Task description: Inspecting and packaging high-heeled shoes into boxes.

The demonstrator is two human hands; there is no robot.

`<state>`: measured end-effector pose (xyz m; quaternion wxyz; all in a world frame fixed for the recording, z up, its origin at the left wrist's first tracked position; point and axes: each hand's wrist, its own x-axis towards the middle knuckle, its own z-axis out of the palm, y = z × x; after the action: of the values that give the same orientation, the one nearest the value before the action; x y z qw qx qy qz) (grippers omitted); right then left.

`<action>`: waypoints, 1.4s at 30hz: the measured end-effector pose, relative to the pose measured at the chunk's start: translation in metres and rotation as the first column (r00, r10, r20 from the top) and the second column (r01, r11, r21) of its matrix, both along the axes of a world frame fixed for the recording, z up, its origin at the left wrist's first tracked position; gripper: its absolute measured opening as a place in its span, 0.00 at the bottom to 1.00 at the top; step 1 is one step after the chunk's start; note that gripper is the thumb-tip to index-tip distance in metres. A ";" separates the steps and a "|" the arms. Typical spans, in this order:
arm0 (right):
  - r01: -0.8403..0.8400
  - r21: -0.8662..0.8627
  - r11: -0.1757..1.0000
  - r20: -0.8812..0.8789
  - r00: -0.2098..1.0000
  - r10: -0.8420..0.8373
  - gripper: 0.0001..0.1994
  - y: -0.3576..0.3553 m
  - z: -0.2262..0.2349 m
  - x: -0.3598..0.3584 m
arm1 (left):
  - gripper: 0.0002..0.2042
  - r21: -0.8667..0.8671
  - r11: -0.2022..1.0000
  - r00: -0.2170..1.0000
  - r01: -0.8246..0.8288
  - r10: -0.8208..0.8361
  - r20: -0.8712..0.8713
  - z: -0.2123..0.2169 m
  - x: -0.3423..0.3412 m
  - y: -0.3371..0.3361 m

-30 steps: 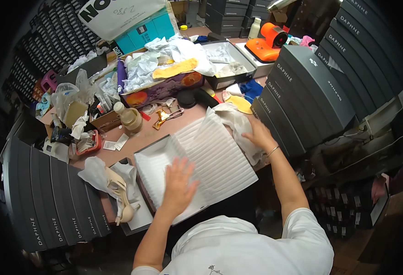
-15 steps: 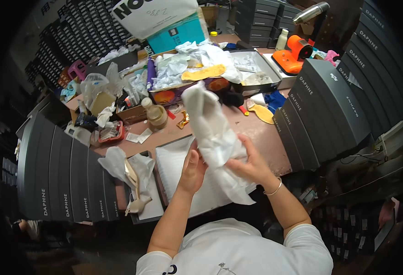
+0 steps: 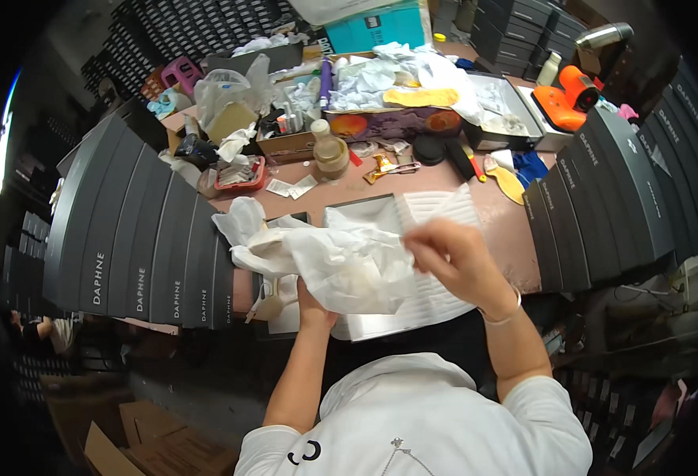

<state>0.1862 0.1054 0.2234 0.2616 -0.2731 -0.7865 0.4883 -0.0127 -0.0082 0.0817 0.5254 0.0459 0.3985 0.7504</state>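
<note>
Both my hands hold a crumpled sheet of white tissue paper point(image 3: 341, 258) just above an open white shoe box point(image 3: 432, 305) on the pink table point(image 3: 503, 218). My left hand point(image 3: 311, 305) is under the paper and mostly hidden by it. My right hand point(image 3: 452, 258) pinches the paper's right edge. A beige high-heeled shoe point(image 3: 268, 300) lies at the left of the box, partly covered by more tissue point(image 3: 242, 218).
Rows of dark grey shoe boxes stand at the left point(image 3: 138, 238) and at the right point(image 3: 603, 198). The back of the table holds clutter: a jar point(image 3: 330, 155), a red tray point(image 3: 240, 174), an orange tool point(image 3: 571, 95), a teal box point(image 3: 376, 28), a yellow insole point(image 3: 422, 97).
The box lay open with my hands flat on its lining; then I lifted the tissue paper high. Now it is lowered and bunched to the left over the box.
</note>
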 end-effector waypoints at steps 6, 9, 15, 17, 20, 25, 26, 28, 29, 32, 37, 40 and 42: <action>-0.175 -0.027 0.984 -0.062 0.983 0.173 0.24 -0.039 -0.167 -0.032 | 0.29 -0.068 0.997 0.794 -0.031 -0.017 -0.608 -0.027 0.017 -0.004; -0.219 -0.385 0.897 -0.189 0.969 0.156 0.26 -0.032 -0.174 -0.021 | 0.33 0.270 0.955 0.992 -0.125 0.120 0.036 0.011 0.028 -0.014; -0.321 -0.022 0.947 -0.076 0.945 0.319 0.26 0.005 -0.143 0.011 | 0.20 0.426 0.898 0.982 0.109 -0.163 0.093 0.011 -0.027 0.008; -0.319 0.108 0.942 -0.085 0.941 0.328 0.25 0.025 -0.130 0.018 | 0.18 0.485 0.860 0.982 0.158 -0.189 0.015 0.032 -0.028 0.029; -0.259 0.276 0.925 -0.085 0.953 0.292 0.23 0.038 -0.109 0.032 | 0.13 0.182 0.979 0.810 0.096 0.029 -0.586 0.047 -0.039 0.058; -0.305 0.344 0.888 0.209 0.947 0.244 0.22 0.056 -0.107 0.051 | 0.20 0.342 0.936 0.945 -0.087 0.187 -0.270 0.095 -0.019 0.057; -0.288 0.265 0.920 0.088 0.958 0.274 0.22 0.057 -0.114 0.055 | 0.21 0.392 0.916 0.954 -0.086 0.189 -0.232 0.105 -0.017 0.055; -0.288 0.108 0.951 -0.170 0.938 0.303 0.22 0.060 -0.118 0.057 | 0.21 0.170 0.983 0.709 -0.068 0.167 -0.685 0.097 -0.030 0.057; -0.253 0.162 0.954 -0.129 0.953 0.275 0.23 0.061 -0.110 0.059 | 0.21 0.116 0.990 0.635 -0.074 0.137 -0.761 0.098 -0.032 0.058; -0.165 0.181 0.970 -0.017 0.985 0.171 0.24 0.064 -0.085 0.060 | 0.22 0.279 0.960 0.838 -0.033 0.179 -0.515 0.105 -0.017 0.045; -0.206 0.054 0.977 -0.083 0.974 0.210 0.23 0.052 -0.085 0.076 | 0.23 0.235 0.972 0.674 -0.030 0.193 -0.713 0.103 0.001 0.052; -0.168 -0.239 0.956 -0.155 0.979 0.133 0.21 0.041 -0.112 0.083 | 0.22 -0.067 0.990 0.731 0.127 -0.139 -0.668 0.081 -0.027 0.047; -0.125 0.077 0.989 -0.007 0.992 0.126 0.20 0.050 -0.105 0.079 | 0.23 0.015 1.000 0.801 0.016 -0.004 -0.599 0.077 -0.018 0.043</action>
<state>0.2649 0.1551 0.1186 0.2453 -0.2099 -0.8187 0.4750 -0.0310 0.0345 0.1591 0.3763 0.2874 0.5363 0.6987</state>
